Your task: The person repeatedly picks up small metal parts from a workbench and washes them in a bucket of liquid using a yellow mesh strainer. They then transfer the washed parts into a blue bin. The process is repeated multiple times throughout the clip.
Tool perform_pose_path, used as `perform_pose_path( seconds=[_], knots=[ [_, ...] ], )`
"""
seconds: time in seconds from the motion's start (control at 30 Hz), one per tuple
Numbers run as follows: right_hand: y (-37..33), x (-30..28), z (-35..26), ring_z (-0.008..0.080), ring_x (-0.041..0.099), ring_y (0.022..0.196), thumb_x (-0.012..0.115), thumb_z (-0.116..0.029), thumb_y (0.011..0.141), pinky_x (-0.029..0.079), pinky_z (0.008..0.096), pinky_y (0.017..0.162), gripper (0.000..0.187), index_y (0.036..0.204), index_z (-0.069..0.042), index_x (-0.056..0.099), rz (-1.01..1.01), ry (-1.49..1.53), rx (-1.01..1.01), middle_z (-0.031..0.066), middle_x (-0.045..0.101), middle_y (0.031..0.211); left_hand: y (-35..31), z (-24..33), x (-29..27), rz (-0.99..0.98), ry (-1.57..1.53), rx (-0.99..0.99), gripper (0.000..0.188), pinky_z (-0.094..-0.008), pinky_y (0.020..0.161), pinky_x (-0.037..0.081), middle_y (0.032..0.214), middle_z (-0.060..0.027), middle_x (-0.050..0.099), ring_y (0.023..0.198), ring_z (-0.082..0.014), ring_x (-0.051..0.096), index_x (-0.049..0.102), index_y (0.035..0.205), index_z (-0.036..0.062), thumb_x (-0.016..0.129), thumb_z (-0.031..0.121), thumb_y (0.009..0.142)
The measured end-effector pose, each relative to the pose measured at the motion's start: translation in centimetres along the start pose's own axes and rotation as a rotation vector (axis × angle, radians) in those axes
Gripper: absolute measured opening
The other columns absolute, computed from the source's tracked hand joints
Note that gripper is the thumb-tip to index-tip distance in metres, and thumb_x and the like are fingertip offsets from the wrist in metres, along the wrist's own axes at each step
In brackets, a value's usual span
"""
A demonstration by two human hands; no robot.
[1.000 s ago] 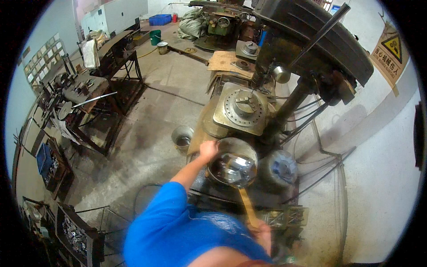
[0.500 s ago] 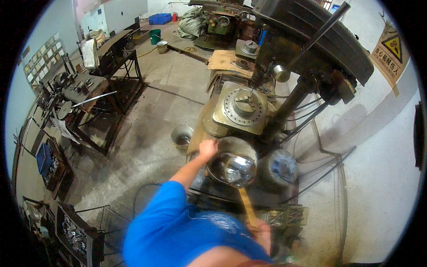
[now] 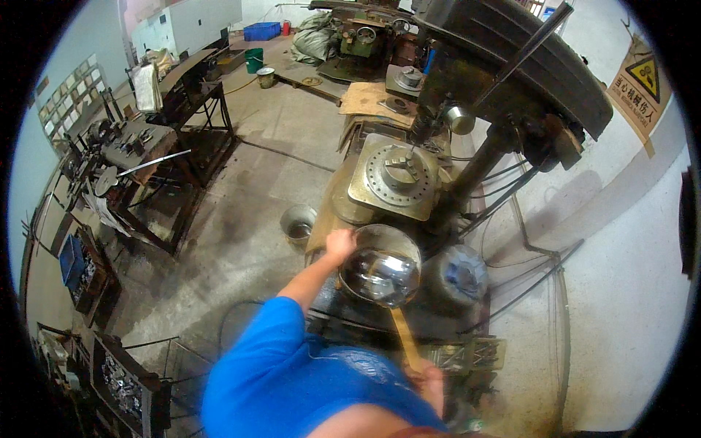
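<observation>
Just below the middle of the frame, my left hand (image 3: 340, 243) rests on the rim of a shiny metal pan (image 3: 380, 266), fingers curled over its left edge and touching it. The pan sits with its bowl open toward me, bright inside, low in front of the drill press (image 3: 504, 87). Its wooden handle (image 3: 404, 337) runs down toward the lower edge of the frame, where my right hand (image 3: 431, 381) is wrapped around the far end; those fingers are closed on the wood, though my blue sleeve (image 3: 292, 365) hides part of the grip.

Just above the pan lies the square machine table with a round plate (image 3: 394, 175) full of small holes, a chuck-like block at its middle. To the right of the pan sits a round grey motor housing (image 3: 458, 274). Left of my hand, on the concrete floor (image 3: 255, 182), stands a small metal bucket (image 3: 298, 223). A dark worktop (image 3: 139, 146) crowded with tools fills the upper left of the frame.
</observation>
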State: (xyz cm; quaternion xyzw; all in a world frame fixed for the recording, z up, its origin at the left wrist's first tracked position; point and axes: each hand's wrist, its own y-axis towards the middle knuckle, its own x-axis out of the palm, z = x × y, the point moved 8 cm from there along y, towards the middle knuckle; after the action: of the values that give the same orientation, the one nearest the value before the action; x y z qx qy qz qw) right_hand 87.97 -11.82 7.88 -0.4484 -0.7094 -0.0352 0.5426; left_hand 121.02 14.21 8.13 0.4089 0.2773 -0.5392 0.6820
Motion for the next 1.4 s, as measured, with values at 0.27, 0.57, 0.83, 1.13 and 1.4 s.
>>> perform_pose_path(
  seconds=[0.27,0.57,0.83,1.13,1.4],
  knots=[
    [-0.5,1.8,-0.2,0.0049,0.037,0.042,0.06,-0.024,0.063,0.034,0.0193,0.032,0.055,0.107,0.003,0.042,0.02,0.009,0.013,-0.0005,0.036,0.061,-0.2,0.0,-0.6,-0.002,-0.023,-0.014,0.025,-0.044,0.057,0.046,0.067,-0.0167,0.059,0.063,-0.034,0.058,0.064,0.081,0.0117,0.051,0.033,0.077],
    [-0.9,3.3,-0.7,0.0057,0.036,0.042,0.062,-0.023,0.063,0.033,0.0203,0.032,0.056,0.108,0.002,0.041,0.091,0.007,-0.034,-0.0004,0.035,0.061,-0.3,0.3,-0.9,-0.002,-0.024,-0.033,0.025,-0.0432,0.056,0.046,0.067,-0.0165,0.059,0.062,-0.0328,0.058,0.064,0.078,0.0101,0.052,0.032,0.077],
    [-0.6,1.6,0.9,0.0088,0.04,0.046,0.062,-0.016,0.064,0.038,0.0247,0.036,0.055,0.11,0.003,0.039,-0.057,0.362,0.111,0.002,0.037,0.064,0.0,-0.1,0.1,-0.005,-0.014,-0.004,0.024,-0.0424,0.056,0.046,0.066,-0.0161,0.059,0.062,-0.0326,0.058,0.064,0.08,0.0106,0.053,0.031,0.076],
    [-0.8,5.2,-0.7,0.0097,0.042,0.048,0.061,-0.018,0.066,0.041,0.0252,0.039,0.057,0.113,0.004,0.037,-0.177,0.255,0.021,0.0034,0.039,0.067,-0.1,0.0,-0.3,0.009,-0.022,-0.004,0.024,-0.0422,0.056,0.046,0.065,-0.0155,0.059,0.061,-0.0323,0.058,0.064,0.079,0.0105,0.052,0.031,0.076],
    [-0.5,3.2,0.1,0.0095,0.042,0.046,0.063,-0.019,0.064,0.038,0.0244,0.036,0.059,0.113,0.004,0.038,-0.134,0.273,0.1,0.0036,0.04,0.067,0.0,0.0,-0.5,0.006,-0.016,-0.014,0.024,-0.043,0.055,0.046,0.065,-0.0158,0.059,0.061,-0.0328,0.058,0.064,0.076,0.0105,0.052,0.031,0.076]
  ],
)
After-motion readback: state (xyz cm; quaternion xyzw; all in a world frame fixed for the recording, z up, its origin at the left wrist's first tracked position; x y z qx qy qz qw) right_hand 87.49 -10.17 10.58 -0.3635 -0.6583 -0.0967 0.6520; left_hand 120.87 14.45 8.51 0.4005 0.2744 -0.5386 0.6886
